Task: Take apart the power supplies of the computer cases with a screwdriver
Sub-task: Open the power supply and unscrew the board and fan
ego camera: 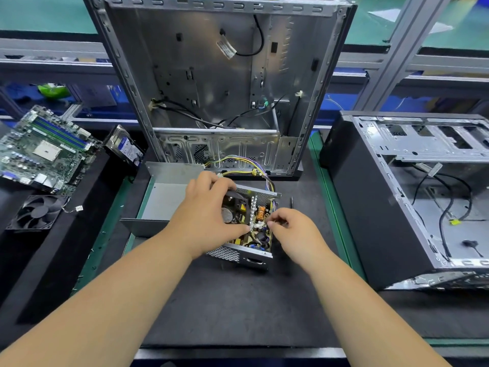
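An opened power supply [246,254] lies on the black mat in front of me, its circuit board [258,223] with coils and capacitors showing. My left hand [209,213] grips the board from above, fingers over the far edge, thumb at the near side. My right hand [291,229] pinches something small at the board's right edge; what it is I cannot make out. The supply's removed metal cover [164,197] lies just left. A yellow and purple cable bundle [248,168] runs from the supply toward the upright computer case [225,83]. A thin screwdriver [292,202] lies on the mat to the right.
A second open case [412,197] lies on its side at right. At left sit a motherboard [45,152], a hard drive [124,147] and a black fan [37,211]. Metal shelving frames stand behind the bench.
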Action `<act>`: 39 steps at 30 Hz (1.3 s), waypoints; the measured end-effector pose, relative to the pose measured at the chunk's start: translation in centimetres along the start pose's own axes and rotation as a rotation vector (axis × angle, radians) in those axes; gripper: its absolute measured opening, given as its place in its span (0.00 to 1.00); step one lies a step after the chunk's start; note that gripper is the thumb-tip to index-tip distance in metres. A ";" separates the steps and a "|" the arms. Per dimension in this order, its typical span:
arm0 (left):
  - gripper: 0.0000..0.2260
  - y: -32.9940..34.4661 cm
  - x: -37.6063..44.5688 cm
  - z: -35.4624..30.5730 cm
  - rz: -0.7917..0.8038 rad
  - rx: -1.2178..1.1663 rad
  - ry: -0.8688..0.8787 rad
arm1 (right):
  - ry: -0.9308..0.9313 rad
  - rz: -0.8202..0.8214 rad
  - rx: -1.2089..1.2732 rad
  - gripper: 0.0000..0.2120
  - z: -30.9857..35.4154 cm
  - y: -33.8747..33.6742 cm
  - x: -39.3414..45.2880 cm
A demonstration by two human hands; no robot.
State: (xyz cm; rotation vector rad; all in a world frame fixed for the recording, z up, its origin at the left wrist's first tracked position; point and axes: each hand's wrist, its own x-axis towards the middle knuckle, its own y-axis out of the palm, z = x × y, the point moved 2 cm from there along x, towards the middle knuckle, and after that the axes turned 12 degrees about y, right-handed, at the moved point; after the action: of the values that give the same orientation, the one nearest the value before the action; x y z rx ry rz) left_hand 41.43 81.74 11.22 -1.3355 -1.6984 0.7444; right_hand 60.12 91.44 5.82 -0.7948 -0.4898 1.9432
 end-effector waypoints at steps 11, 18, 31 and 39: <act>0.37 1.8 0.6 -1.7 0.147 -0.234 0.028 | 0.325 -0.156 -0.412 0.17 -1.9 -1.5 1.1; 0.28 2.5 1.6 -2.9 0.142 -0.764 0.035 | 0.396 -0.058 -0.444 0.15 -3.3 -0.8 1.1; 0.14 1.7 1.6 -1.5 -0.187 -1.345 -0.331 | 0.374 -0.092 0.343 0.11 -2.8 -3.0 0.3; 0.12 -0.4 -0.1 0.3 -0.258 -0.810 -0.292 | 0.246 -0.014 0.277 0.15 -0.5 -2.3 -1.0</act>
State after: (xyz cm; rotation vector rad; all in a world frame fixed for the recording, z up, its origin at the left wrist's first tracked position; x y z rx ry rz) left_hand 41.03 81.52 11.37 -1.5171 -2.5014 0.0743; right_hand 62.24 91.64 7.30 -0.8319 -0.0759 1.8185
